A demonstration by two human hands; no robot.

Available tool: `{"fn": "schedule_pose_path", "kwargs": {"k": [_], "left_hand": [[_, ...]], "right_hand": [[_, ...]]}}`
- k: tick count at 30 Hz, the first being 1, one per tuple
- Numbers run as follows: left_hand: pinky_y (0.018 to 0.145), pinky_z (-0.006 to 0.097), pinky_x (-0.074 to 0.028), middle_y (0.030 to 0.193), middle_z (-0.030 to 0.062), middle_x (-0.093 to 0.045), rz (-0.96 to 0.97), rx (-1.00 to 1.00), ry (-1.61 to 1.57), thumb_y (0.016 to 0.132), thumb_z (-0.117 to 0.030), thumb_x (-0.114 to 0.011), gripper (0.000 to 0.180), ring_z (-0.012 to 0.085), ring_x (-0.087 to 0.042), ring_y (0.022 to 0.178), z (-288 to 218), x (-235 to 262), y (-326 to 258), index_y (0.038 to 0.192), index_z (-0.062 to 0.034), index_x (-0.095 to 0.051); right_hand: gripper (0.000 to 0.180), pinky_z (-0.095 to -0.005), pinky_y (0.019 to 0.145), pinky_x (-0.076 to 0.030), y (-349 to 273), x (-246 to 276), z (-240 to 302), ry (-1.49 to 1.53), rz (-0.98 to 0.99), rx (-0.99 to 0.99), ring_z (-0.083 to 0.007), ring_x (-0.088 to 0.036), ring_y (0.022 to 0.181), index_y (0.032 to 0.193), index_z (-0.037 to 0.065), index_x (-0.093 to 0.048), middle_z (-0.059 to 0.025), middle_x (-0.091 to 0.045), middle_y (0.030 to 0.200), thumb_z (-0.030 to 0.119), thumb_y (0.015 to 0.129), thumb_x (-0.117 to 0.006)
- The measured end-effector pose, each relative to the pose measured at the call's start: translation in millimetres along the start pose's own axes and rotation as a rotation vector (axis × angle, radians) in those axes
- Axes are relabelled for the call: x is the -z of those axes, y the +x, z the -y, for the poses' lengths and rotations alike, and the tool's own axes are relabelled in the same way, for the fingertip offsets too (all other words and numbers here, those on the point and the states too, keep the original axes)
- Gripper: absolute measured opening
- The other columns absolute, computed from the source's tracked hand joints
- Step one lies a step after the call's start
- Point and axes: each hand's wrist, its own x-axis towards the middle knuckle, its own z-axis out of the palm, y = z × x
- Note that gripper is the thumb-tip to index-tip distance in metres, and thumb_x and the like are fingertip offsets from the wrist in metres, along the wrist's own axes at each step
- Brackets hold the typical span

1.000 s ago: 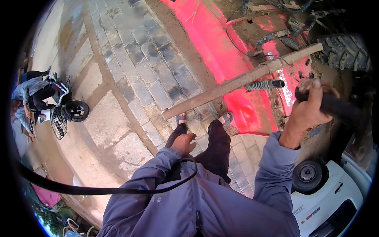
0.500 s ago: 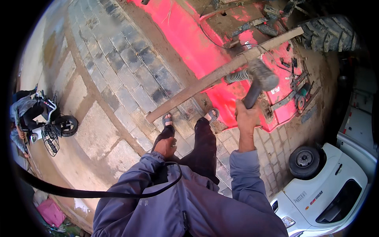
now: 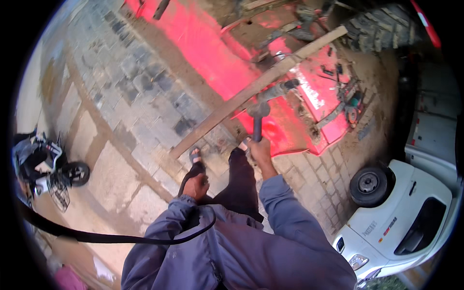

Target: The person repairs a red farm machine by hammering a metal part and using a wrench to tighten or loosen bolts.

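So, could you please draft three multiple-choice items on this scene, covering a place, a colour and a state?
1. Where is the hammer head?
A. against the plank
B. on the paving
C. on the white car

2. What colour is the machine under the plank?
A. blue
B. red
C. green

3. What is the left hand doing?
A. gripping the hammer
B. resting empty on the thigh
C. holding the plank

Answers: 1 A, the head meets the plank over the machine. 2 B, its panels are bright red. 3 B, only the right hand grips the handle; the left hand lies on the dark trouser leg.
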Motion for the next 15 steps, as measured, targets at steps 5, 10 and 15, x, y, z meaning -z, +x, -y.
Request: {"fn": "schedule_pose_path", "kwargs": {"k": [5,10,15], "left_hand": [[0.074,0.039,-0.052,0.086,0.0157,-0.067,0.132,-0.081,-0.065,0.072,-0.020,-0.064,0.029,0.0314,-0.066,0.082,-16,7,18,0.096,-0.0036,-0.062],[0.075,0.041,-0.051,0.089,0.0171,-0.067,0.114,-0.208,0.052,0.071,-0.023,-0.068,0.039,0.0335,-0.064,0.085,-37,30,55,0.101,-0.0015,-0.060],[0.079,0.042,-0.049,0.100,0.0196,-0.064,-0.122,-0.309,0.091,0.068,-0.028,-0.073,0.051,0.0355,-0.062,0.093,-56,41,117,0.109,-0.0002,-0.058]], "right_hand": [[0.007,-0.0319,0.034,-0.034,-56,44,-76,-0.035,-0.072,-0.135,-0.0167,-0.048,0.036,0.067,-0.002,-0.055,-0.0079,-0.051,0.050,0.004,0.069,-0.058],[0.009,-0.0325,0.035,-0.039,-123,68,-144,0.105,-0.194,-0.339,-0.0178,-0.053,0.039,0.066,-0.003,-0.056,-0.0098,-0.055,0.053,0.004,0.066,-0.061],[0.014,-0.0336,0.032,-0.035,-167,71,-162,0.276,-0.286,-0.460,-0.0176,-0.047,0.036,0.067,0.003,-0.048,-0.0064,-0.047,0.050,0.001,0.071,-0.061]]}}
